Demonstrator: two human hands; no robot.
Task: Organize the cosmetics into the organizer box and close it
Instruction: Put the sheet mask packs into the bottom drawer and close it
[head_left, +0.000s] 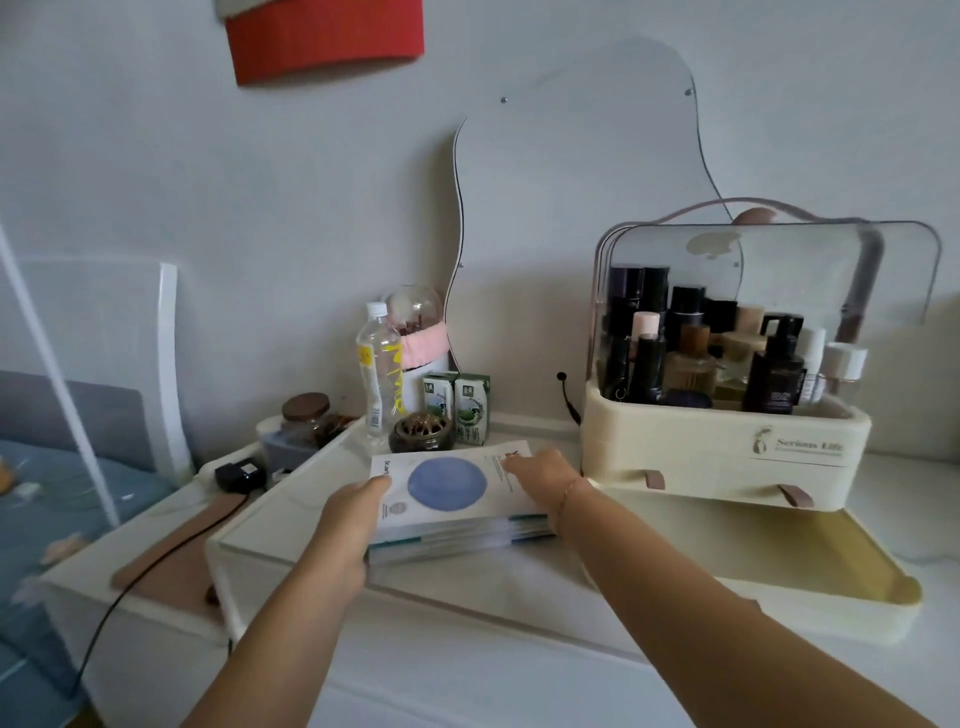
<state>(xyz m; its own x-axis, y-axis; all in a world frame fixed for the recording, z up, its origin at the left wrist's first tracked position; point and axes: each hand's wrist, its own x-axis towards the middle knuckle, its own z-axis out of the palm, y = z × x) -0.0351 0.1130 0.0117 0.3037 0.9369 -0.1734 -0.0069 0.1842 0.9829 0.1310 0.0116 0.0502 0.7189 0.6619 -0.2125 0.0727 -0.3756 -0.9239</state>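
- Head view shows both hands on a stack of flat white sheet-mask packets with a blue circle print (457, 501), which lies in a shallow cream drawer tray (249, 525) near the left edge of the white dresser top (519, 670).
- Left hand (345, 525) is clamped on the near left corner of the stack, thumb on top and fingers hidden under it.
- Right hand (545, 475) rests flat on the far right part of the stack; its fingers are together, pressing down and not wrapped around anything.
- Cream plastic organizer box with a clear raised lid (727, 431) stands to the right of the stack, near the back edge, already full of dark bottles.
- A second cream drawer (779, 587) is pulled out under the box, on the right.
- The stack's long axis runs about left to right, toward the box; the right hand is nearer to the box, so I judge it would lead a move there.
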